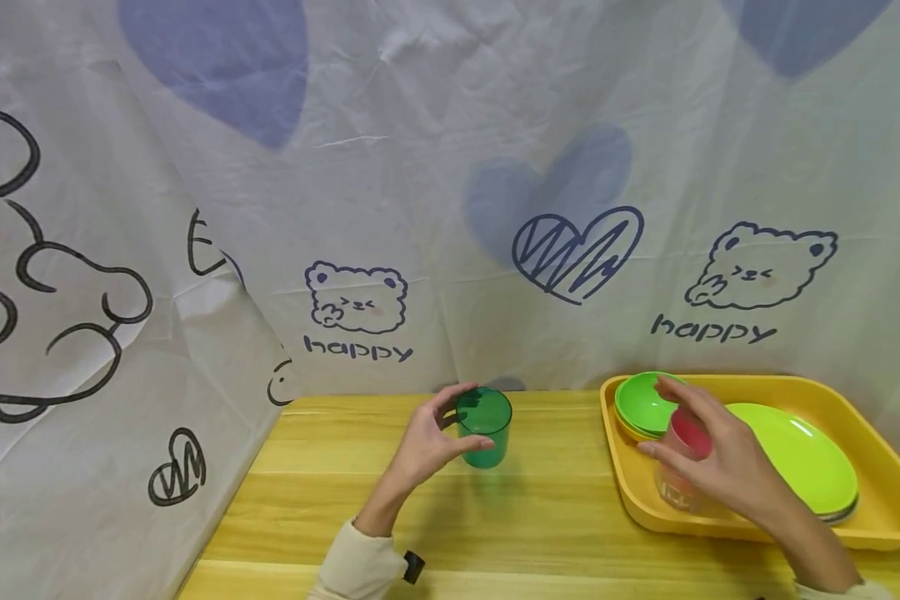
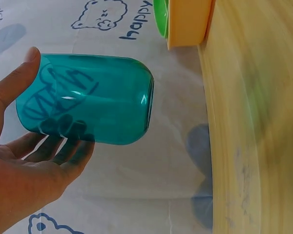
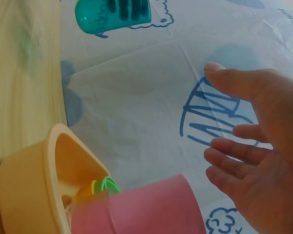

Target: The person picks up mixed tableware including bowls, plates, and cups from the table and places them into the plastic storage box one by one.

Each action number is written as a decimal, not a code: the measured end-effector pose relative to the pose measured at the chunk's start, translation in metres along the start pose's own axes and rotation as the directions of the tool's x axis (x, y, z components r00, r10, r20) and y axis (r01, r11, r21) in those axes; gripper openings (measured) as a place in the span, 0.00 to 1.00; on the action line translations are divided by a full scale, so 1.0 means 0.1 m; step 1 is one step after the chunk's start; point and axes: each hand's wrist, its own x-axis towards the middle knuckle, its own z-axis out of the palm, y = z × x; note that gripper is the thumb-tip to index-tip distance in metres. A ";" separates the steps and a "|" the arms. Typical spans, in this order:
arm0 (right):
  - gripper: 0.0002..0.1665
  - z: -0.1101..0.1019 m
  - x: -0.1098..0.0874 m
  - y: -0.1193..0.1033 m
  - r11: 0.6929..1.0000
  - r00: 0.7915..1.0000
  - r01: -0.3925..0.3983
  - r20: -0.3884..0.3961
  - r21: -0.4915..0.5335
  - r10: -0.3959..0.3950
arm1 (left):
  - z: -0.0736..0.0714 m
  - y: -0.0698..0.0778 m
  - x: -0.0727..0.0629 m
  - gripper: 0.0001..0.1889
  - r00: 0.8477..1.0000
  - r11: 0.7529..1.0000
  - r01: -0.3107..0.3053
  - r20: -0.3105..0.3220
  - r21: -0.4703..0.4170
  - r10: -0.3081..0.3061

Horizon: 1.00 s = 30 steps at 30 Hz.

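My left hand [image 1: 438, 442] grips a see-through green cup [image 1: 487, 446], thumb on one side and fingers on the other. In the left wrist view the cup [image 2: 93, 100] is held upright, its base apart from the wooden table [image 2: 249, 170]. My right hand [image 1: 720, 450] is over the yellow tray [image 1: 765, 387], its thumb and fingers spread above a pink cup [image 1: 692, 433]. In the right wrist view this hand [image 3: 254, 146] holds nothing, and the pink cup [image 3: 151, 209] stands in the tray below it, seemingly stacked with another cup.
Within the tray, green and yellow bowls [image 1: 641, 404] are stacked at the back left. Lime-green plates [image 1: 802, 458] lie to the right. A white printed cloth [image 1: 450, 350] hangs behind the table and along its left side.
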 end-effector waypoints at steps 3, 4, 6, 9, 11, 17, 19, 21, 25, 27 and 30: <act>0.52 0.05 0.02 -0.04 1.000 1.000 0.023 0.003 0.020 -0.023 | 0.03 0.00 -0.01 0.40 1.000 1.000 -0.006 0.005 0.003 0.006; 0.52 0.07 0.03 -0.04 0.999 0.999 0.040 -0.003 0.027 -0.039 | 0.03 -0.01 -0.01 0.40 1.000 1.000 -0.004 0.005 0.002 0.004; 0.52 0.12 0.05 -0.06 0.996 0.997 0.077 -0.009 0.047 -0.076 | 0.05 -0.01 -0.02 0.40 1.000 1.000 0.004 0.004 0.005 -0.004; 0.54 0.18 0.08 -0.08 0.991 0.994 0.111 0.000 0.080 -0.111 | 0.09 -0.01 -0.02 0.41 1.000 1.000 0.022 0.008 -0.006 -0.022; 0.55 0.22 0.10 -0.10 0.989 0.993 0.113 0.015 0.094 -0.115 | 0.11 -0.01 -0.03 0.41 1.000 1.000 0.027 0.017 -0.017 -0.027; 0.54 0.31 0.12 -0.14 0.989 0.992 0.113 0.038 0.096 -0.117 | 0.17 0.00 -0.04 0.38 0.999 0.998 0.024 0.036 -0.052 -0.023; 0.53 0.34 0.12 -0.15 0.989 0.992 0.109 0.047 0.100 -0.115 | 0.20 0.02 -0.03 0.38 0.999 0.998 0.018 0.044 -0.065 -0.015; 0.53 0.36 0.12 -0.15 0.989 0.992 0.104 0.054 0.101 -0.110 | 0.23 0.03 -0.02 0.39 0.998 0.996 0.008 0.059 -0.091 -0.003; 0.53 0.41 0.11 -0.16 0.990 0.993 0.093 0.063 0.109 -0.100 | 0.32 0.05 0.00 0.41 0.995 0.988 0.013 0.101 -0.157 0.003; 0.53 0.43 0.10 -0.16 0.989 0.992 0.089 0.078 0.119 -0.099 | 0.36 0.05 -0.01 0.41 0.994 0.984 0.022 0.113 -0.179 -0.002; 0.52 0.46 0.11 -0.17 0.984 0.989 0.087 0.108 0.155 -0.104 | 0.41 0.05 -0.02 0.41 0.994 0.982 0.024 0.112 -0.186 -0.003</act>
